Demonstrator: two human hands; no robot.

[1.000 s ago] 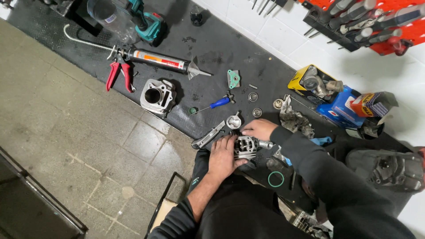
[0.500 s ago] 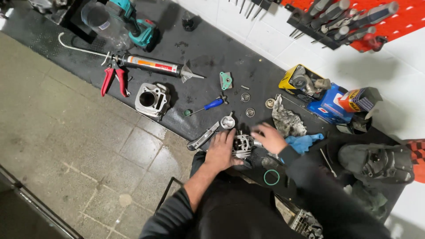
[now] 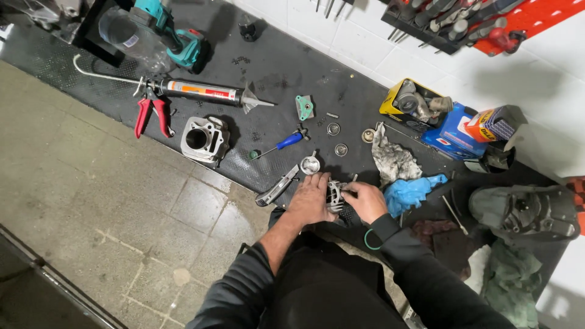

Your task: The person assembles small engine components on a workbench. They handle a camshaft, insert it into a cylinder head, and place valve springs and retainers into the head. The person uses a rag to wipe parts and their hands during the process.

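Observation:
My left hand [image 3: 311, 198] and my right hand [image 3: 367, 201] both clasp a small finned metal engine part [image 3: 335, 195] at the near edge of the black workbench mat [image 3: 286, 79]. The part is mostly covered by my fingers. Just above my left hand lie a silver piston [image 3: 309, 164] and a utility knife [image 3: 277, 189]. A green rubber ring [image 3: 368, 239] shows by my right wrist.
A metal engine cylinder [image 3: 204, 140], red pliers [image 3: 151, 113], a caulking gun [image 3: 195, 91] and a blue-handled screwdriver [image 3: 281, 144] lie to the left. A grey rag [image 3: 393, 159], blue glove [image 3: 409, 191], boxes [image 3: 454, 131] and an engine cover [image 3: 524, 213] sit right. Tiled floor [image 3: 103, 207] lies below.
The view shifted slightly. My right hand came down from above the part and closed on its right side; my left hand stays on it.

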